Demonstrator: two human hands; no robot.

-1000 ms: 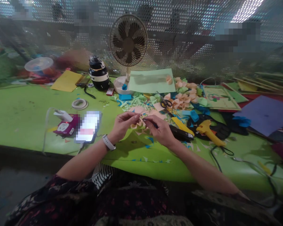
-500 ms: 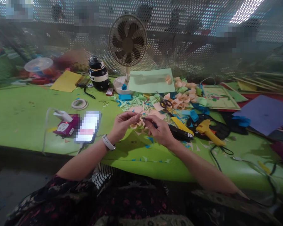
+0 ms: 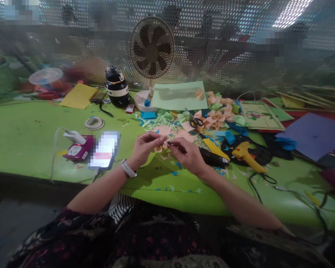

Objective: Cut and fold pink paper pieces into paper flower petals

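Note:
Over the green table (image 3: 145,182), my left hand (image 3: 145,149) and my right hand (image 3: 187,153) meet fingertip to fingertip. The left fingers pinch a small peach paper piece (image 3: 165,145), partly covered by the fingertips. Between my right thumb and forefinger is a small dark thing (image 3: 169,143), too small to name, its tip touching or very near the paper. Beneath and behind both hands lie peach, green and blue paper scraps (image 3: 167,130). A black stapler-like object (image 3: 214,158) rests right of my right hand, partly hidden by it.
A yellow glue gun (image 3: 248,156) and scissors (image 3: 197,122) lie to the right, before a heap of folded paper petals (image 3: 217,115). Left are a phone (image 3: 104,150), a purple power adapter (image 3: 79,150) and a tape roll (image 3: 94,123). Behind stand a fan (image 3: 152,48) and a black jug (image 3: 116,89).
My right fingers have shifted slightly left and turned the dark thing against the paper. My left hand stays nearly in place.

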